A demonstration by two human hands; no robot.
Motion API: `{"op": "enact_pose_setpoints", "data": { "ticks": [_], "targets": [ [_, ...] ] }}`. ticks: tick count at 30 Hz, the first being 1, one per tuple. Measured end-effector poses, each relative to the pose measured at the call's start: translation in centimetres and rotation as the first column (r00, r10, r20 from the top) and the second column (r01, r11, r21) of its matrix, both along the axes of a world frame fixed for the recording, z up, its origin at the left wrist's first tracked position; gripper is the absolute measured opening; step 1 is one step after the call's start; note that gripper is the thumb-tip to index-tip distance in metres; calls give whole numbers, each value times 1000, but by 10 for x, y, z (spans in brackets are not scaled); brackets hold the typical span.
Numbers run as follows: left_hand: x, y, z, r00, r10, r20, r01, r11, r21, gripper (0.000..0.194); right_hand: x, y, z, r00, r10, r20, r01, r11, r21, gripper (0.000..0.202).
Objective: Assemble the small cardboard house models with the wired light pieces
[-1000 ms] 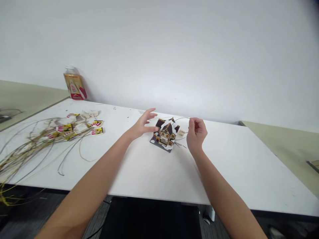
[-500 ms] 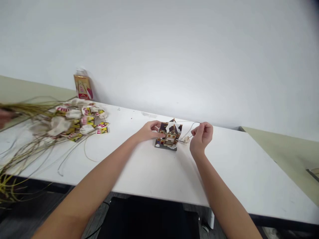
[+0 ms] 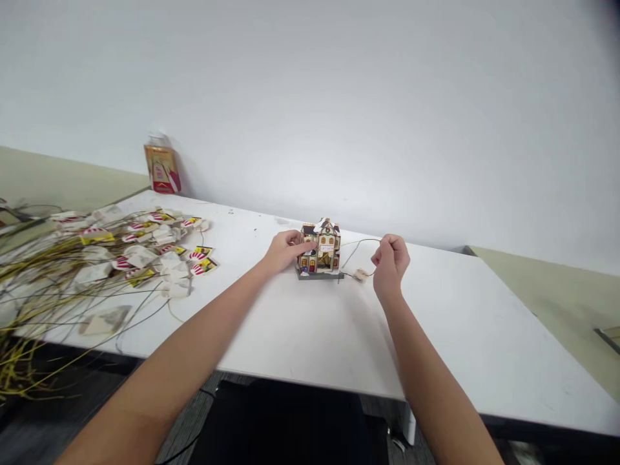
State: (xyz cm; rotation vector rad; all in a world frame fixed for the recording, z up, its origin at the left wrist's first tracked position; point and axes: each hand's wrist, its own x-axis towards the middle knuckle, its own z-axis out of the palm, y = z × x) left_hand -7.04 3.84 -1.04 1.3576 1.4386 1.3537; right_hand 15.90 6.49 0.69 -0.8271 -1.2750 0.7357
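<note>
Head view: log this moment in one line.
left hand grip: on model house | right hand grip: pinching thin wire | model house: upright on table | wire bundle: left of house

Model house (image 3: 327, 241), upright, its decorated front turned toward the viewer. The roof is dark with white, snow-like patches; a central gable rises above the cream façade. Small amber windows are set in dark frames, a red door stands at lower left, and a pale sign with reddish lettering, too small to read, spans the central opening. The grey base (image 3: 320, 276) appears level, near the middle of the white worktop (image 3: 300, 336). Thin dark wire (image 3: 372, 239), arching at the right of the house. Pale tag (image 3: 360, 275), small and blurred, just beside the base.
</note>
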Motion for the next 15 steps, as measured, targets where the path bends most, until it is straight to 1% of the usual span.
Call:
{"op": "enact_pose_setpoints", "data": {
  "ticks": [2,6,8,11,13,15],
  "targets": [
    [0,1,0,999,19,31,-18,999,-33,47,1,1,-1,996,-32,89,35,999,-26,21],
    [1,2,0,993,58,99,-49,995,-92,49,3,2,-1,964,-123,234,132,991,-23,18],
    [2,2,1,990,80,116,-68,992,-110,50,4,3,-1,948,-154,279,170,985,-33,17],
    [3,3,2,985,99,141,-79,987,-138,51,5,7,-3,932,-167,322,196,979,-61,17],
    [3,3,2,982,110,156,-87,985,-151,51,6,9,-5,916,-187,354,217,975,-46,17],
    [4,3,2,980,129,155,-106,983,-147,50,7,11,-7,892,-223,394,240,971,4,18]
  ]
}}
